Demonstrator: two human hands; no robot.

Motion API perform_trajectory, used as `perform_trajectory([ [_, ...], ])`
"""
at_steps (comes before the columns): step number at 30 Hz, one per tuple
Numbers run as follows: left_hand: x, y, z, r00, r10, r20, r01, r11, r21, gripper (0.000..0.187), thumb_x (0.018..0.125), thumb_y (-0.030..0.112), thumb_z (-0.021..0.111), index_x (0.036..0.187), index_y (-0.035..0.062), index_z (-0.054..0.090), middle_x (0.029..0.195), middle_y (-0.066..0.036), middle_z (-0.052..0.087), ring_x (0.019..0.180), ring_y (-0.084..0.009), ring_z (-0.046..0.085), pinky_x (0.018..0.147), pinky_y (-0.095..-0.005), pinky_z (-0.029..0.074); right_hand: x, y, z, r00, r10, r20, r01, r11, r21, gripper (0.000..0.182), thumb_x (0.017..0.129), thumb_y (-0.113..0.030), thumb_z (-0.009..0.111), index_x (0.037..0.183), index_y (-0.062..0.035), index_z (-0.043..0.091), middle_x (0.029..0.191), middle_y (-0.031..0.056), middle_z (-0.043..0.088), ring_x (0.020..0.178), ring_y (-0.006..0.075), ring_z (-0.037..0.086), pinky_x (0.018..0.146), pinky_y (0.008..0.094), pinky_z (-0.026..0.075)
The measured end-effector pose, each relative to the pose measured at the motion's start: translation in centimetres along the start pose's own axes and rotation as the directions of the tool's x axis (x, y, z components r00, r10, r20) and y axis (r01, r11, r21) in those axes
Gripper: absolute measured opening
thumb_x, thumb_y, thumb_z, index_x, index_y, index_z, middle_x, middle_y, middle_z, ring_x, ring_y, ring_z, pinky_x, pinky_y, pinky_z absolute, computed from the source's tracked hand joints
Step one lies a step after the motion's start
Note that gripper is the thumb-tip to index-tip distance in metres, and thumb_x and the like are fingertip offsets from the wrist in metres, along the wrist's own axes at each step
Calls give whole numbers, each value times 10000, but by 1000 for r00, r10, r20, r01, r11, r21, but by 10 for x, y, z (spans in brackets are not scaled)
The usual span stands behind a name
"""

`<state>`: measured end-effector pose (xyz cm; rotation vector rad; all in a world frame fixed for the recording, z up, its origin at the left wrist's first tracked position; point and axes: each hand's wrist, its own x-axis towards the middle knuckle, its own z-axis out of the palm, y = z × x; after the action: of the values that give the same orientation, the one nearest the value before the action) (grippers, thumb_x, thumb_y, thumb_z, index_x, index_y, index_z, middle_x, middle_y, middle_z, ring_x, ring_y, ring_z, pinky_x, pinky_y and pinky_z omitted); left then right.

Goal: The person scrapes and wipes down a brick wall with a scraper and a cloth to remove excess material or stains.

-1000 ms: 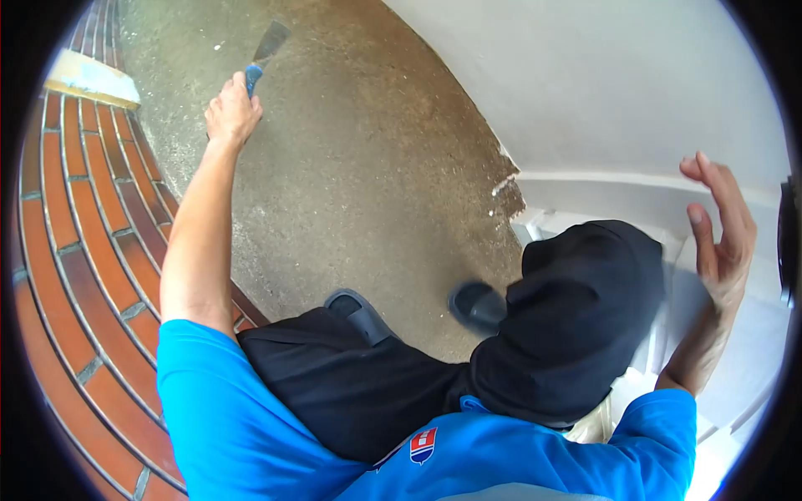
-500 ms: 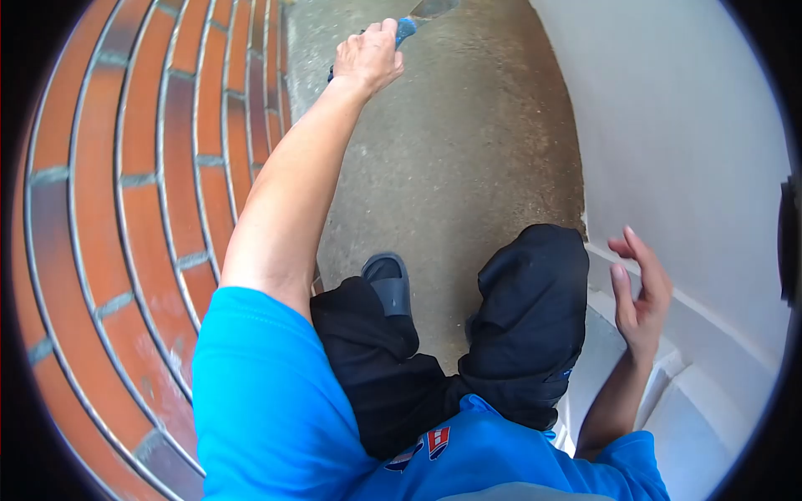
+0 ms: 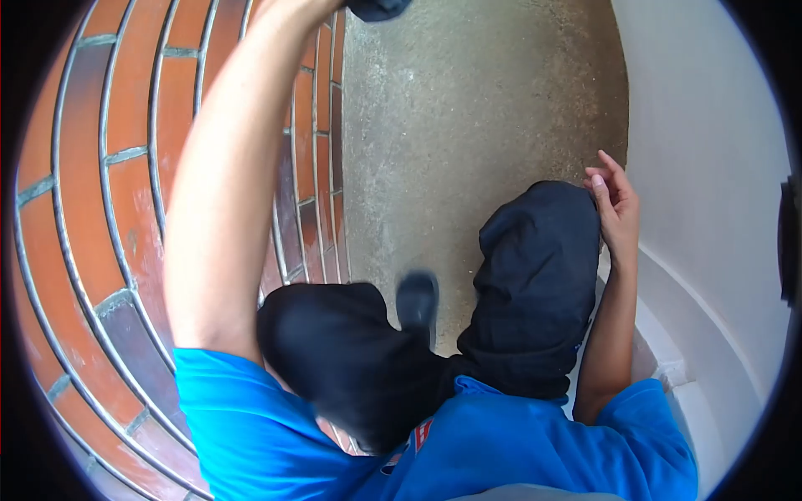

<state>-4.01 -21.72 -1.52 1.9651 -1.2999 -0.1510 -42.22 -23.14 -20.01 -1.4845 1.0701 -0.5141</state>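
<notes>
My left arm stretches up along the brick wall (image 3: 125, 200). Its wrist reaches the top edge, where only a sliver of my left hand (image 3: 322, 5) shows and the fingers are cut off. Beside it, also cut by the edge, is a dark rounded object (image 3: 378, 7) that I cannot make out. My right hand (image 3: 616, 204) is raised beside my right knee (image 3: 543, 242), near the white wall (image 3: 710, 167), with fingers loosely curved and apart and nothing in them.
Concrete floor (image 3: 476, 108) runs between the brick wall and the white wall. My bent legs in black trousers are below, with one dark slipper (image 3: 417, 301) between them. A white ledge (image 3: 693, 309) juts from the white wall at the lower right.
My left hand has moved up and left, almost out of view, and the scraper-like tool with a blue handle no longer shows clearly. My right hand has moved up and left, towards the knee.
</notes>
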Motion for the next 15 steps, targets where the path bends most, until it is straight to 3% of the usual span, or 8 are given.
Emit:
perform_trajectory([
  [4, -44, -18, 33, 999, -32, 9, 33, 997, -66, 268, 751, 143, 591, 972, -7, 613, 728, -106, 608, 682, -205, 604, 655, -351, 492, -3, -2, 13, 991, -127, -27, 121, 979, -162, 367, 972, -111, 575, 1333, -48, 550, 1038, 50, 671, 886, 98, 617, 760, 234, 492],
  [5, -64, -23, 41, 992, -123, 22, 125, 987, -105, 229, 745, 154, 605, 906, -8, 590, 722, -121, 609, 687, -224, 610, 661, -361, 492, -5, -1, 18, 993, -119, -5, 117, 984, -138, 371, 971, -113, 576, 1335, -47, 547, 1041, 52, 671, 890, 101, 620, 759, 236, 495],
  [7, -100, -45, 60, 988, -156, 6, 156, 980, -123, 234, 748, 175, 611, 895, -6, 584, 731, -176, 616, 698, -285, 618, 673, -391, 494, -6, -2, 36, 991, -129, 42, 132, 989, -65, 379, 969, -117, 577, 1339, -43, 540, 1046, 55, 671, 898, 105, 625, 757, 240, 499],
  [8, -113, -49, 63, 966, -252, 56, 255, 965, -58, 238, 754, 181, 606, 906, -2, 587, 747, -204, 621, 726, -330, 631, 689, -423, 493, -6, 1, 34, 993, -84, 86, 77, 993, 89, 389, 965, -124, 583, 1340, -37, 535, 1053, 62, 668, 921, 114, 628, 780, 241, 497],
  [10, -136, -68, 80, 962, -269, 48, 272, 960, -67, 254, 753, 193, 606, 920, 2, 593, 780, -233, 632, 779, -382, 642, 716, -449, 494, -19, -15, 40, 999, -41, -25, 42, 998, 53, 392, 964, -125, 582, 1341, -32, 530, 1051, 63, 666, 926, 117, 625, 799, 239, 492],
  [15, -145, -71, 92, 971, -182, 154, 198, 975, -97, 285, 736, 198, 615, 930, -10, 602, 827, -251, 651, 826, -410, 648, 747, -459, 500, -72, -29, 30, 991, 30, -131, -23, 998, 53, 409, 973, -148, 565, 1356, -20, 504, 1081, 84, 660, 906, 126, 627, 780, 252, 481],
])
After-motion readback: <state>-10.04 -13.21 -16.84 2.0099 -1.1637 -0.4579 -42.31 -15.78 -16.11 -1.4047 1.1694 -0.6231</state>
